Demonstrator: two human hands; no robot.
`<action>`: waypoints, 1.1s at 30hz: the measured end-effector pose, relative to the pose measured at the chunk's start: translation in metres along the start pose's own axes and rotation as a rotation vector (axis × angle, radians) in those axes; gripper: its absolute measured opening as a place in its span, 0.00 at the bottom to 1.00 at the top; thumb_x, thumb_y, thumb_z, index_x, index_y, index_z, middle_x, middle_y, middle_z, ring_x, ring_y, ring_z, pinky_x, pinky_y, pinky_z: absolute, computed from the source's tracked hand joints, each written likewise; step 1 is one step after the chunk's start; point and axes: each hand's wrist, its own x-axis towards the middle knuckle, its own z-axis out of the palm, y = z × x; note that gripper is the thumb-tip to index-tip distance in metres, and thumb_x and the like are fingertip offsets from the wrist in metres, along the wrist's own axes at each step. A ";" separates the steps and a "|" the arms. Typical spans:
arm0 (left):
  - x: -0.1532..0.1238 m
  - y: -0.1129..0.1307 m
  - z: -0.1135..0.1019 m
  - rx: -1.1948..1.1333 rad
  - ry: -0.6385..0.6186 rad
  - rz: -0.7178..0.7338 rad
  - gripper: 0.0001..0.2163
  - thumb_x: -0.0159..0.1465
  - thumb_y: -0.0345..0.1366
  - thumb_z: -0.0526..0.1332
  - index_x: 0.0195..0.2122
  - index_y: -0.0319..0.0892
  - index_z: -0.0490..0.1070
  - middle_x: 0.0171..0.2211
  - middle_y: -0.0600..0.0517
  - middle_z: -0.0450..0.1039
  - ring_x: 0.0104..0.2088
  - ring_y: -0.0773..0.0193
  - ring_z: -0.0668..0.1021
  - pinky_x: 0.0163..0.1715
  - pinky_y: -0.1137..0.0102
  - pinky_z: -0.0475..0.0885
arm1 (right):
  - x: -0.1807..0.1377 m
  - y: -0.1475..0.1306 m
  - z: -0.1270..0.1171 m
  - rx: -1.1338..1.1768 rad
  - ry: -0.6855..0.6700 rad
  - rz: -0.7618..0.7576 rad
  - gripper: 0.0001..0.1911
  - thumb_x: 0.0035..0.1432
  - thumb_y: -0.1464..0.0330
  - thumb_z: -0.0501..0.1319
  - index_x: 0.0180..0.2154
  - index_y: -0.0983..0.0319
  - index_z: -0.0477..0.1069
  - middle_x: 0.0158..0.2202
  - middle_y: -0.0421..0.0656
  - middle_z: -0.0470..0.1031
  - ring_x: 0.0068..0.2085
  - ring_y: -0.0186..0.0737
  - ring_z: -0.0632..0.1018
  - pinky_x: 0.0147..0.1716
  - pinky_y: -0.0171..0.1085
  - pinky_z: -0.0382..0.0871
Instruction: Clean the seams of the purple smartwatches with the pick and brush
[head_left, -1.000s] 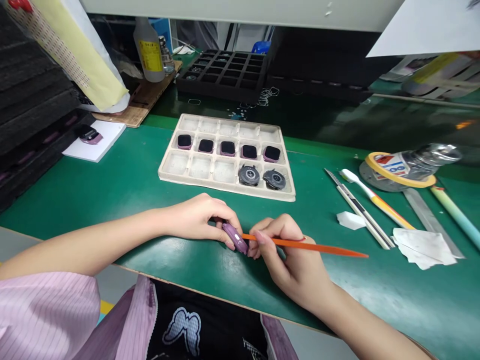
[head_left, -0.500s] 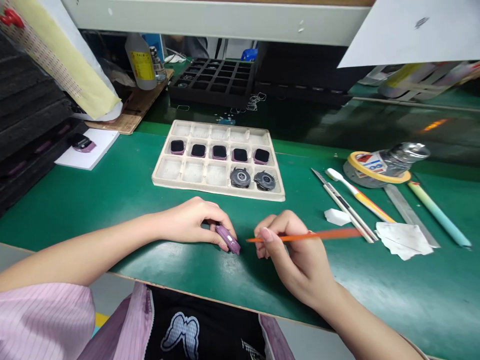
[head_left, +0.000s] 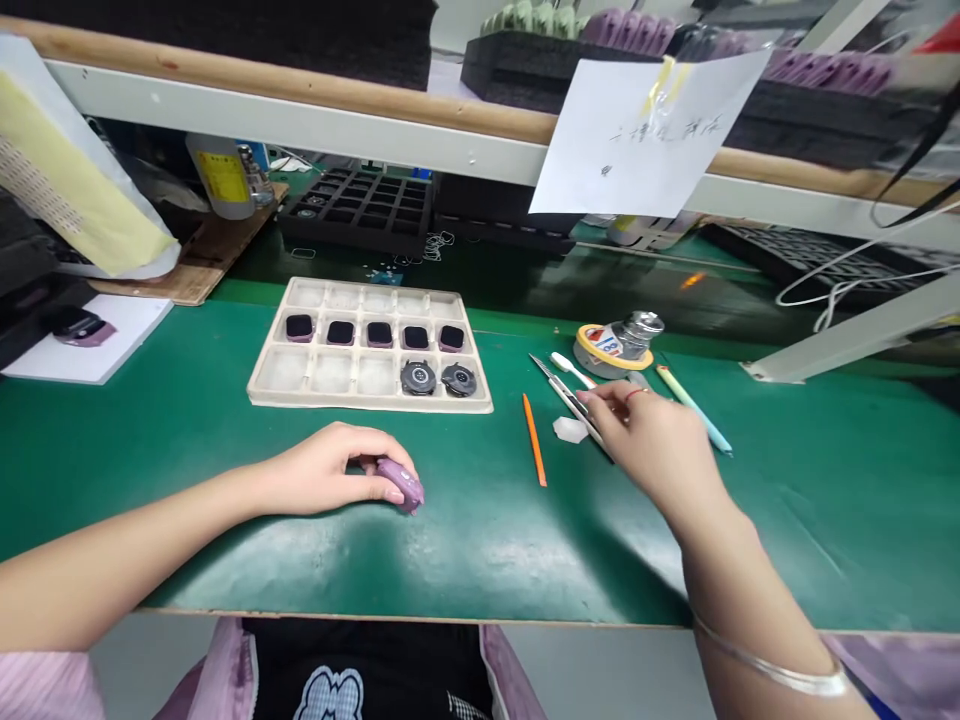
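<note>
One purple smartwatch [head_left: 399, 483] we log on the green worktop [head_left: 487, 560], between the tray and the near edge, pressed under the left hand [head_left: 326, 468], its fingers [head_left: 367, 462] curled and clamped on it. One right hand [head_left: 645, 430], holding nothing we can see, fingers [head_left: 600, 398] apart, at one craft knife [head_left: 568, 400]; whether they touch it we cannot tell. Beside these we count one orange stick [head_left: 534, 440] and one white scrap [head_left: 570, 430]. One fifteen-cell pale tray [head_left: 360, 402] carries five black-topped watch bodies [head_left: 379, 334] and two round grey watch parts [head_left: 418, 377]. Further out: one toothbrush [head_left: 570, 368], one tape roll [head_left: 611, 350], one pale green pen [head_left: 694, 410], and one more purple watch [head_left: 82, 327] on one white card [head_left: 45, 365].
</note>
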 end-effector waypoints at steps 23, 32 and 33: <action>0.001 -0.005 -0.003 0.148 0.014 0.048 0.06 0.63 0.34 0.69 0.41 0.42 0.81 0.37 0.49 0.81 0.39 0.64 0.80 0.39 0.74 0.73 | -0.005 -0.106 0.011 0.064 0.236 -1.037 0.26 0.71 0.64 0.51 0.21 0.61 0.71 0.19 0.42 0.69 0.25 0.39 0.66 0.31 0.42 0.53; 0.002 -0.006 -0.003 0.134 0.004 0.039 0.06 0.62 0.32 0.70 0.40 0.43 0.82 0.38 0.50 0.81 0.39 0.65 0.81 0.41 0.74 0.74 | -0.006 -0.110 0.010 0.163 0.249 -0.994 0.24 0.68 0.68 0.53 0.18 0.60 0.66 0.17 0.41 0.68 0.25 0.39 0.63 0.31 0.43 0.51; 0.002 -0.006 -0.003 0.126 0.001 0.040 0.06 0.61 0.32 0.70 0.40 0.43 0.82 0.38 0.50 0.81 0.39 0.65 0.81 0.41 0.73 0.74 | -0.005 -0.109 0.010 0.139 0.280 -0.963 0.24 0.67 0.68 0.54 0.17 0.60 0.65 0.16 0.41 0.67 0.25 0.39 0.63 0.31 0.43 0.51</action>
